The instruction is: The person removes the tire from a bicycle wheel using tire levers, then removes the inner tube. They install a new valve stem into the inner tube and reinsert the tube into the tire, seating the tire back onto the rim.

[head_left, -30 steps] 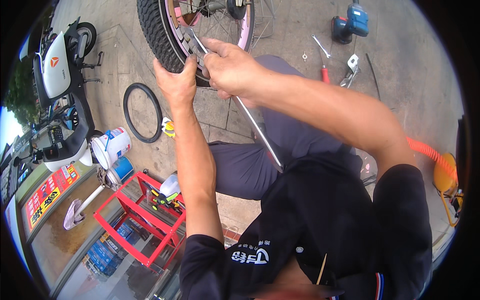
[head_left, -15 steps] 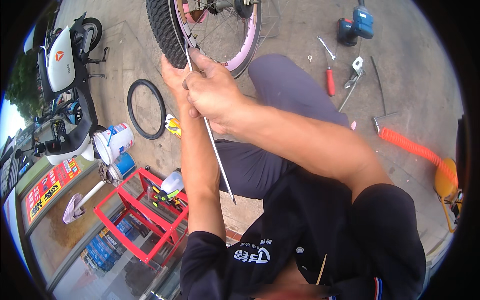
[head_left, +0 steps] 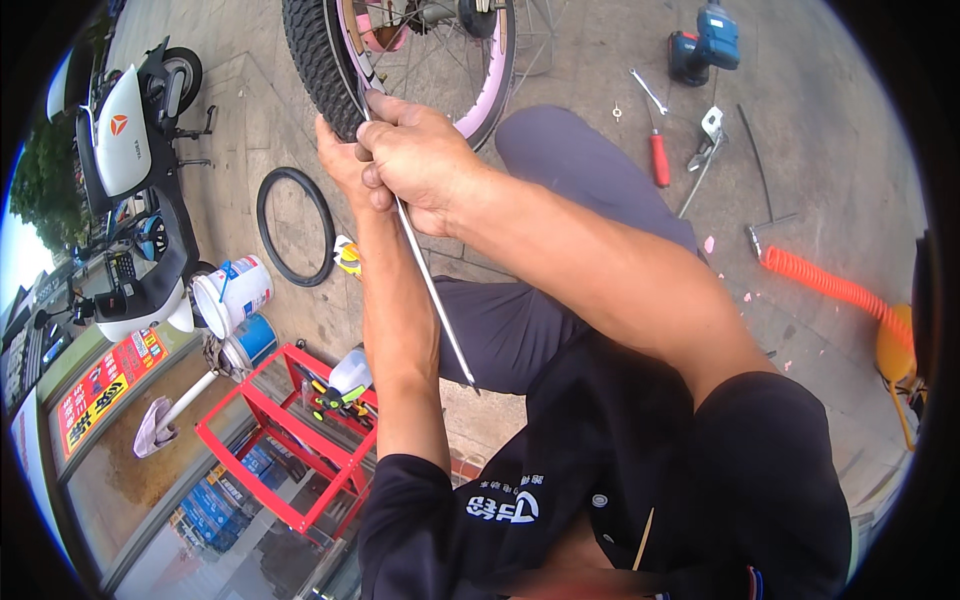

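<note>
A bicycle wheel with a pink rim (head_left: pixel 488 98) and a black knobbly tyre (head_left: pixel 318 62) stands at the top. My right hand (head_left: pixel 425 165) is closed around a long, thin metal tyre lever (head_left: pixel 437 300). The lever's upper end is at the gap between tyre and rim, and its lower end points back toward my body. My left hand (head_left: pixel 343 160) grips the bottom of the tyre from the left side; the right hand partly hides it, and some of its fingers are out of sight.
A loose black inner tube (head_left: pixel 262 222) lies left. Right are a spanner (head_left: pixel 650 92), a red-handled screwdriver (head_left: pixel 660 160), a blue cordless power tool (head_left: pixel 717 40) and an orange coiled hose (head_left: pixel 830 286). A red tool rack (head_left: pixel 290 510), buckets (head_left: pixel 235 295) and a scooter (head_left: pixel 125 150) stand at left.
Both hands and the lever have shifted slightly up and left in the picture, along with the wheel. The lever's lower end has risen a little. Both grips stay the same.
</note>
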Demonstrator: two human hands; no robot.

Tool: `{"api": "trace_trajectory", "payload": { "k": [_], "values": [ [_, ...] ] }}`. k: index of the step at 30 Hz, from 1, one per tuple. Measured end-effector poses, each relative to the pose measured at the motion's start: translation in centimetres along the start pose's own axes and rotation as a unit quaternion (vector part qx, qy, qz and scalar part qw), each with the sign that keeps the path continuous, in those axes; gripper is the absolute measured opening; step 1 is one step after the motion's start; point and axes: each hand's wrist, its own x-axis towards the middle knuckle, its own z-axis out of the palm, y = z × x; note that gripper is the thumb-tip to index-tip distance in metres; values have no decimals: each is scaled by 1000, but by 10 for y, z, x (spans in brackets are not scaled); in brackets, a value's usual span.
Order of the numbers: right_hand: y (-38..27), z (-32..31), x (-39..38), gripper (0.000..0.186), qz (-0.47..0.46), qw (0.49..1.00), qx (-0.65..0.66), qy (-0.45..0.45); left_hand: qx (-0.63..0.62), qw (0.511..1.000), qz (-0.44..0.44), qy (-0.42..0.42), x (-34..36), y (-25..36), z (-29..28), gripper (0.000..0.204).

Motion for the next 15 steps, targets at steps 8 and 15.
{"api": "trace_trajectory", "payload": {
  "k": [8, 15],
  "values": [
    [-55, -65, 13, 47, 39, 951, -277, -129, 60, 996, 46, -49, 3, 5, 9, 38],
    [-90, -71, 26, 50, 38, 867, -460, -187, 13, 994, 18, -106, 3, 7, 2, 44]
  ]
}}
